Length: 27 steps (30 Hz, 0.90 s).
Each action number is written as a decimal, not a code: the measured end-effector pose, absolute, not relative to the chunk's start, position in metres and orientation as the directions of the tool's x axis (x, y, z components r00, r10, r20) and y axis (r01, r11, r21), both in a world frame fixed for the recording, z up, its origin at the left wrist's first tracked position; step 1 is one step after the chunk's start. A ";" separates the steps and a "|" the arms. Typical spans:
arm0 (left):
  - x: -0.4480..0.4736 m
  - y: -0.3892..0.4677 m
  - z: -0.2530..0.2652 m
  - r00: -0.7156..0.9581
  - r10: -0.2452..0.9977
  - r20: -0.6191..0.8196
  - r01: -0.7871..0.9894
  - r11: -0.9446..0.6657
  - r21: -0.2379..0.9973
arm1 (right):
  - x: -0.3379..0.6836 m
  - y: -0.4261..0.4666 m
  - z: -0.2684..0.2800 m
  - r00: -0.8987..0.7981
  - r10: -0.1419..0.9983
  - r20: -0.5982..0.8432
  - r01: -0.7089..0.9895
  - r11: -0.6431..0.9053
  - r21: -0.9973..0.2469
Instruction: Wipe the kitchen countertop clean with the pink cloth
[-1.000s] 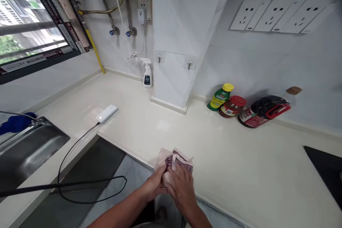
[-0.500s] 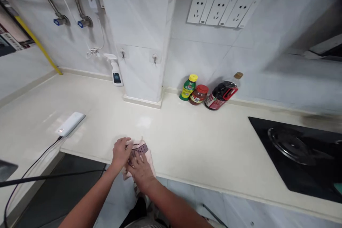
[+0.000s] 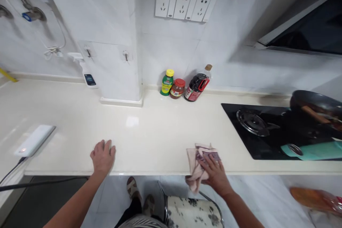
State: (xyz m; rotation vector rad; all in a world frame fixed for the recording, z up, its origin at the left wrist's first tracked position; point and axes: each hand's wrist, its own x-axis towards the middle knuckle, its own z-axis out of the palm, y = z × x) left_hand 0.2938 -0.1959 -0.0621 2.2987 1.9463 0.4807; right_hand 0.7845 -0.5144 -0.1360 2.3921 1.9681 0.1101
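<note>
My right hand (image 3: 216, 176) presses a pink cloth (image 3: 196, 165) with dark purple print onto the pale countertop (image 3: 157, 149), near its front edge. The cloth is bunched under the fingers and by the thumb, and one part hangs over the edge. Further left, my left hand (image 3: 103, 158) rests palm down on the bare counter, fingers apart and slightly bent, holding nothing.
Along the wall stand a green bottle (image 3: 167, 83), a red-lidded jar (image 3: 177, 89), a dark sauce bottle (image 3: 196, 87) and a white spray bottle (image 3: 89, 74). A black hob (image 3: 278, 146) with a pan (image 3: 315, 99) lies right. A white power bank (image 3: 36, 140) sits left. Below is a chair (image 3: 192, 210).
My right hand has carried the cloth to the right along the counter. The left hand has come off the cloth onto the counter. The view has shifted right.
</note>
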 end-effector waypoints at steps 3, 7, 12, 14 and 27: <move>0.294 -0.193 -0.064 0.148 0.967 0.207 0.959 -0.192 0.209 | 0.826 -0.540 -0.132 0.468 0.884 -0.010 0.874 -0.461 0.157; 0.295 -0.188 -0.067 0.177 0.962 0.208 0.968 -0.208 0.140 | 0.809 -0.532 -0.122 0.574 0.818 -0.040 0.809 -0.559 0.182; 0.299 -0.184 -0.063 0.170 0.970 0.171 0.971 -0.194 0.136 | 0.680 -0.458 -0.099 0.345 0.935 -0.080 0.938 -0.346 -0.001; 0.300 -0.183 -0.061 0.159 0.977 0.145 0.974 -0.180 0.140 | 0.618 -0.422 -0.089 0.187 0.976 -0.115 0.969 -0.203 -0.143; 0.297 -0.170 -0.074 0.044 0.996 0.081 0.980 -0.059 0.187 | 0.639 -0.427 -0.100 0.042 0.999 -0.011 0.938 -0.043 -0.345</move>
